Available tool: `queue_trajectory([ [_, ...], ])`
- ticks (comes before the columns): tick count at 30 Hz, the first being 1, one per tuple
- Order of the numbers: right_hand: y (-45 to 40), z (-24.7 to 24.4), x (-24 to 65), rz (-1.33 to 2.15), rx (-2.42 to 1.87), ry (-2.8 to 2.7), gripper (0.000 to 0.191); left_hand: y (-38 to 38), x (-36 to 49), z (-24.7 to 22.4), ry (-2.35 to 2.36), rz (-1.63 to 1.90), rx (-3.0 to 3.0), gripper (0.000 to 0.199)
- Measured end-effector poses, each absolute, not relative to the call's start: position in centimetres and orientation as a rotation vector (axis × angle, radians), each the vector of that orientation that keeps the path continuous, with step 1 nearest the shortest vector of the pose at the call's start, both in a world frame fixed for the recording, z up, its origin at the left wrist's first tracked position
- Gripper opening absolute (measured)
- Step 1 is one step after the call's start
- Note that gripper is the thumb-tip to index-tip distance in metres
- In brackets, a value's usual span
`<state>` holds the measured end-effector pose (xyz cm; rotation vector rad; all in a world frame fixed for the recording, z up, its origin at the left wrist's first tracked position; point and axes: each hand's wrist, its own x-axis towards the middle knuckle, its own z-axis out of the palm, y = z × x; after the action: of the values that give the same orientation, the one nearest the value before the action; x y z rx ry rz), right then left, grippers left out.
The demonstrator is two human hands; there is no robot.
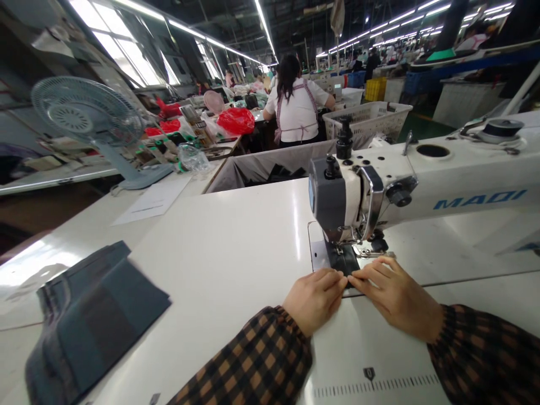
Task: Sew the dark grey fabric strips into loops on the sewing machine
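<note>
Both hands were at the near side of the sewing machine (pixel 346 199), working at a small dark piece (pixel 346 261) that lay flat beneath the presser foot (pixel 340 248). The left hand (pixel 314 298) pinched its near edge between thumb and fingers. The right hand (pixel 396 295) pinched the same edge from the other side, the two sets of fingertips nearly meeting. Beyond the right fingers, a metal guide (pixel 373 253) sat on the machine bed.

Well to the left of the hands, a folded stack of dark cloth (pixel 109 309) rested on the surface (pixel 228 242). Farther off on that side stood a fan (pixel 86 121), near a printed sheet (pixel 154 199).

Risks noted: the fingertips were close to the foot, and a slip forward could have brought one under the needle. Uneven pull between the hands could have skewed the piece or puckered it. Its layers, if more than one, could have crept apart under the foot; their number could not be determined. Draught from the fan, if running, could have lifted the sheet.
</note>
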<state>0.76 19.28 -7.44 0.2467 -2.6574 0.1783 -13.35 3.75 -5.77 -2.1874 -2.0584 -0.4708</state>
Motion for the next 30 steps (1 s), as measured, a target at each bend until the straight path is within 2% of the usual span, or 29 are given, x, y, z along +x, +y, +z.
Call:
queue_trajectory([
  [9,19.5,-7.4,-1.4,0.056,0.115,-2.69,0.029,4.6,-14.4,-6.4,-2.213,-0.533,-2.071,0.029],
  [22,19.5,-8.3,-0.3,0.163,0.074,-2.512,0.032,5.2,-15.5,-6.2,-2.238,-0.665,-2.03,0.026],
  [26,19.6,-9.2,-0.1,0.142,0.126,-2.433,0.033,4.7,-14.1,-7.0,-2.269,-0.567,-1.93,0.023],
  [30,20.9,-10.8,-0.3,-0.013,0.315,-2.452,0.034,4.6,-12.9,-8.4,-2.286,-0.47,-1.758,0.031],
])
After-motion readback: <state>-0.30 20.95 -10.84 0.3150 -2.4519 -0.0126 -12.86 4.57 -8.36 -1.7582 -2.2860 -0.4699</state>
